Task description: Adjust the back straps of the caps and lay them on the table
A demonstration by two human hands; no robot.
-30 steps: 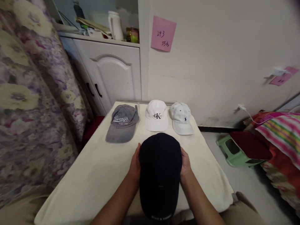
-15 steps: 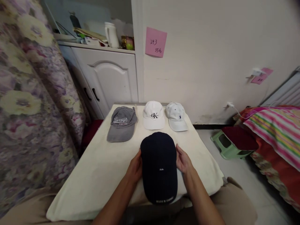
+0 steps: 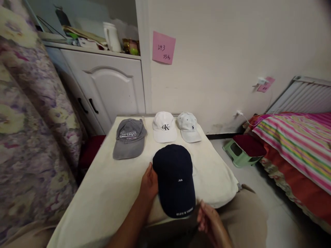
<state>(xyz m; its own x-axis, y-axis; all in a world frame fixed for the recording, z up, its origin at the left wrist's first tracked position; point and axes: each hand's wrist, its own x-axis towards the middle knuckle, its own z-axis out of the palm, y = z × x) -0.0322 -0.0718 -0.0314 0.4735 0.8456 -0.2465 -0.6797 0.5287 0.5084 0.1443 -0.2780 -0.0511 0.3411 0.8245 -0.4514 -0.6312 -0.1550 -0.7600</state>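
Note:
A navy baseball cap (image 3: 174, 168) with a small white logo and lettering along its brim lies near the front of the cloth-covered table (image 3: 103, 199), brim toward me. My left hand (image 3: 149, 184) holds its left side, the fingertips partly hidden by the cap. Just off the right front corner of the brim is my right hand (image 3: 210, 220), apart from the cap, slightly blurred, its fingers loosely bent and holding nothing I can see. Behind stand a grey cap (image 3: 130, 137), a white cap (image 3: 164, 126) with black letters, and a pale cap (image 3: 188, 126) with a small dark emblem.
A white cabinet (image 3: 108, 82) and a flowered curtain (image 3: 33, 120) are at the left. Pink paper (image 3: 163, 48) is stuck on the wall. To the right are a green stool (image 3: 240, 155) with a dark red top and a bed with a striped cover (image 3: 305, 137).
My right hand has let go of the cap's right side and moved down toward me, beside the brim. My left hand stays on the cap. The view has turned slightly right.

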